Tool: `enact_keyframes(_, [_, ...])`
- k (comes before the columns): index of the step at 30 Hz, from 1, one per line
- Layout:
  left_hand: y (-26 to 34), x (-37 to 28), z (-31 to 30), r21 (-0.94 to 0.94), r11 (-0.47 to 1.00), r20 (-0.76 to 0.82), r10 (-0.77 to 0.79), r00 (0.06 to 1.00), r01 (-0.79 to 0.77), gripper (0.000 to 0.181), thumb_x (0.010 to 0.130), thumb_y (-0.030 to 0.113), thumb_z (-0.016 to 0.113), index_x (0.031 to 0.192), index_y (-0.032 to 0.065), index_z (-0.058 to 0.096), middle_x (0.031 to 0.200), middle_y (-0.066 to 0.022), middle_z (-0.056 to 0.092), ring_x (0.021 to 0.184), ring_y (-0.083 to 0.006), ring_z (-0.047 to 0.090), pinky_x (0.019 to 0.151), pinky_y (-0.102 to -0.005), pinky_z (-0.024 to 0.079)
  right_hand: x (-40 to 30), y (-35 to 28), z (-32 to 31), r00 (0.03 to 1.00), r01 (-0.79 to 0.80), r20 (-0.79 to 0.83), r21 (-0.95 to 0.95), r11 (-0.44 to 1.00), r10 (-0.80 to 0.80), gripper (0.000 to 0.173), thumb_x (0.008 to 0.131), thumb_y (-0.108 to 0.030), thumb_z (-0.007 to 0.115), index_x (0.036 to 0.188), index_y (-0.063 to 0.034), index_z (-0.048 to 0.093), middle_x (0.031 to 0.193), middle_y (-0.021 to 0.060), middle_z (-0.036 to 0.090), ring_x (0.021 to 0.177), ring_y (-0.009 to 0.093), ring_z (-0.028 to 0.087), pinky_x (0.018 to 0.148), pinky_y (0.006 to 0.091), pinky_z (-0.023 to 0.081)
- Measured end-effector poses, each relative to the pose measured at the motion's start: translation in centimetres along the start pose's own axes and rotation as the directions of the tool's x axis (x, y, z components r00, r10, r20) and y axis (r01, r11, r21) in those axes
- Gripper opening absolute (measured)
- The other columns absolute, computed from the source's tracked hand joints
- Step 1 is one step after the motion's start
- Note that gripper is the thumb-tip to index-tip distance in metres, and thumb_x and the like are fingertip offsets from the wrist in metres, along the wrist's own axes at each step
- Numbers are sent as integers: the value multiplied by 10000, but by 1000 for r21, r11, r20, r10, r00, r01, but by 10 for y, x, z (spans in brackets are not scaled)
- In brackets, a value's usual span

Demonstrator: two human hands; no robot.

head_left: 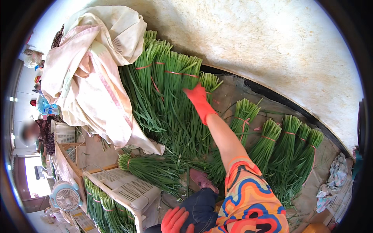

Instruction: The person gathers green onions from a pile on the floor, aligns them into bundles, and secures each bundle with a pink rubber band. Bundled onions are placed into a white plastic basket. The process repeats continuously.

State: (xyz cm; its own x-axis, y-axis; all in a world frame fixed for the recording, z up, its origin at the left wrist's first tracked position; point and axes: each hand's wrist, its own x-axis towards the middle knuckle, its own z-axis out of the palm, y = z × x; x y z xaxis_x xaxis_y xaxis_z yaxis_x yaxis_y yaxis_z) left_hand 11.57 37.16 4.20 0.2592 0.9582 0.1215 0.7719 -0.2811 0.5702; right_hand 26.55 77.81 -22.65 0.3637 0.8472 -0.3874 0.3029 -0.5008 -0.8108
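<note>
My right hand (195,94), in a red glove, reaches forward to the row of tied garlic chive bundles (177,96) near the wall. It touches the leaves beside a smaller bundle (209,81) at the row's right end. Its fingers are blurred and partly hidden, so I cannot tell whether they grip anything. My left hand (174,220), also red-gloved, lies by my bent knee in dark jeans (198,206), fingers apart and nothing visible in it. More tied bundles (268,139) lie to the right of my right forearm, cut ends towards the wall.
A pale cloth (93,78) covers the row's left part. One chive bundle (151,171) lies crosswise by a white plastic crate (125,189). Another crate holds upright bundles (107,206). A fan (67,196) and a person (45,134) are at left; crumpled cloth (335,177) lies right.
</note>
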Motion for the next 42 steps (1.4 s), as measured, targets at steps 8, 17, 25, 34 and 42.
enact_keyframes(8, [3, 6, -2, 13, 1000, 30, -27, 999, 26, 405, 698, 146, 662, 1062, -30, 634, 1062, -206, 641, 1026, -372, 601, 917, -468, 455, 11, -4, 12, 983, 15, -186, 118, 993, 7, 794, 550, -255, 838, 1194, -21, 436, 1105, 220, 578, 996, 354, 604, 844, 435, 490])
enact_keyframes(17, [0, -1, -10, -24, 999, 1, -22, 1000, 22, 370, 730, 188, 656, 1033, -23, 643, 1042, -203, 645, 1004, -372, 611, 897, -460, 467, -39, 55, -8, 964, 125, -267, 431, 893, -6, 665, 581, -201, 817, 1113, 50, 505, 1018, 202, 626, 949, 304, 619, 826, 383, 477])
enact_keyframes(25, [-8, -11, -4, -86, 996, -78, 7, 997, -13, 406, 796, 301, 660, 997, -48, 608, 967, -225, 655, 952, -380, 623, 874, -457, 471, -92, 116, -39, 968, 109, -242, 197, 974, -59, 863, 590, -309, 841, 1263, 50, 436, 1111, 215, 599, 1011, 315, 587, 873, 373, 455])
enact_keyframes(34, [-14, -18, -17, -115, 993, -59, 2, 998, -9, 414, 709, 155, 682, 1067, -38, 603, 1040, -202, 643, 1030, -366, 599, 927, -432, 446, -83, 69, -19, 959, -47, -208, 553, 832, 193, 827, 506, -170, 898, 1178, 48, 468, 1061, 156, 611, 926, 254, 601, 805, 364, 480])
enact_keyframes(42, [-30, -19, -44, -386, 885, 44, -263, 964, 259, 1043, 628, 124, 817, 1432, -40, 173, 1352, -243, 439, 1286, -315, 419, 1056, -376, 328, -235, 21, -85, 942, 334, -212, 482, 810, -262, 770, 535, -123, 885, 1144, 26, 438, 1075, 114, 579, 962, 189, 573, 824, 323, 475])
